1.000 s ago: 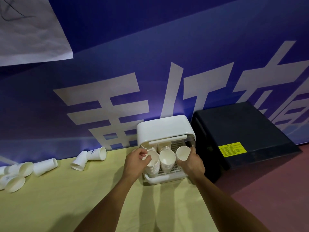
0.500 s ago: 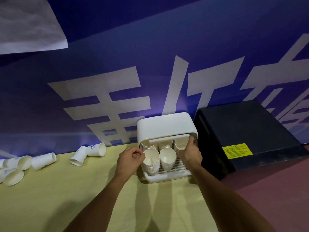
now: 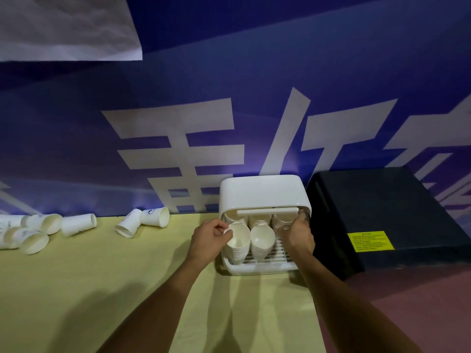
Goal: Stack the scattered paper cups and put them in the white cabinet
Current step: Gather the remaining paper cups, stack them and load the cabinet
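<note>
The white cabinet [image 3: 262, 193] stands open on the yellow table, its slatted tray [image 3: 280, 253] holding several stacks of white paper cups. My left hand [image 3: 209, 239] pinches the rim of the front-left stack [image 3: 238, 247]. Beside it stands the front-middle stack [image 3: 262, 244]. My right hand [image 3: 298, 235] reaches into the right side of the cabinet, and its fingers hold a stack [image 3: 283, 221] in the back row under the raised door handle [image 3: 267, 212]. Loose cups lie on their sides at the left: a pair [image 3: 142, 221] and a group [image 3: 38, 230].
A black box [image 3: 387, 215] with a yellow label stands right beside the cabinet. A blue banner wall with white characters rises behind the table. The table's right edge [image 3: 318, 327] drops to a reddish floor.
My right hand has pushed its cup stack deeper into the cabinet's right side, under the handle. My left hand went from a loose fist to pinching the front-left stack's rim.
</note>
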`<state>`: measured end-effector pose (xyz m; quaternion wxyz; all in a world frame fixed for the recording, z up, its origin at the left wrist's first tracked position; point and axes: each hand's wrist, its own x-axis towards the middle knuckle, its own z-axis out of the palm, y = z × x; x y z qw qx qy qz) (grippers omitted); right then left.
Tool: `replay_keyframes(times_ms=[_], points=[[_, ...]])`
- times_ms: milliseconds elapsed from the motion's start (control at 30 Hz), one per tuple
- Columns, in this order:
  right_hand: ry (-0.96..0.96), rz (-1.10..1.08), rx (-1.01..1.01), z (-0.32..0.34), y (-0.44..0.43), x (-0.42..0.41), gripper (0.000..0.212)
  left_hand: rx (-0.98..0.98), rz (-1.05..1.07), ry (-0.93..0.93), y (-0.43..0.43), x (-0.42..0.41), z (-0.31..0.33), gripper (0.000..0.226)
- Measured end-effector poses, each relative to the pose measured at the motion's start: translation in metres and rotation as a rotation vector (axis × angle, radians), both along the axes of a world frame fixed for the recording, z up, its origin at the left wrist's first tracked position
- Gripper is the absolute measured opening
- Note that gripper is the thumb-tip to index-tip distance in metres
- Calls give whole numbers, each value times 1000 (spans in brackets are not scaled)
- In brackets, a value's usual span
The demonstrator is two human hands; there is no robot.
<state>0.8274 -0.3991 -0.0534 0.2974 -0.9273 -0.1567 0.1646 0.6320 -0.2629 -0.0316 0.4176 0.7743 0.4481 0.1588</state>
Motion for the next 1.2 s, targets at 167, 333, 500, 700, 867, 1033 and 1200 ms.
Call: replay_keyframes(times_ms=[167, 333, 500, 700, 867, 1033, 1200], points=[[-69, 75, -215, 18, -16, -28, 34, 11, -42, -26, -5, -6, 5, 14], [-237, 113, -124, 42, -7, -74, 32, -23, -128, -62, 17, -45, 13, 17], [-326, 233, 12, 60, 38, -148, 34, -48, -141, -42, 61, -116, 15, 24], [-204, 396, 16, 63, 118, -247, 44, -71, -44, -39, 110, -205, 23, 26], [-197, 626, 49, 73, 192, -310, 47, -78, 147, -40, 151, -285, 34, 28], [-183, 808, 60, 72, 257, -369, 47, -67, 336, -43, 179, -371, 35, 28], [-168, 909, 14, 54, 315, -432, 54, -101, 432, -24, 217, -447, 19, 29]])
